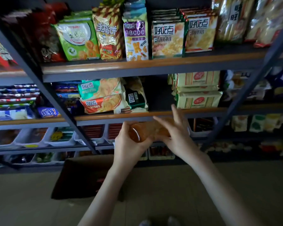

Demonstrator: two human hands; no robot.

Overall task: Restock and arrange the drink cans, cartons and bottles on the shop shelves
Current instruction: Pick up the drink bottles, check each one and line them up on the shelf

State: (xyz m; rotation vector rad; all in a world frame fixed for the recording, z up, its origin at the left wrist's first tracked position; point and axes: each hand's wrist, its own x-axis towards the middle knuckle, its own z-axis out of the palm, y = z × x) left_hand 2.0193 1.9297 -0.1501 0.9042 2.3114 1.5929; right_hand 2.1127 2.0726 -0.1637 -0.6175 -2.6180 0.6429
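Two hands carry a blurred, glossy orange bottle (147,130) sideways just below the middle shelf edge (104,117), left hand (129,144) curled round its left end, right hand (176,136) resting straighter-fingered over its right end; likely smooth, slippery, fairly heavy, so grip mid-body.

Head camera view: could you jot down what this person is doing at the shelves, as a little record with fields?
Held item: orange packet, blurred, in front of the middle shelf
Left hand: grips the packet's left end
Right hand: rests on its right end, fingers spread
Shelf gap: between the dark green packet and the cream packets
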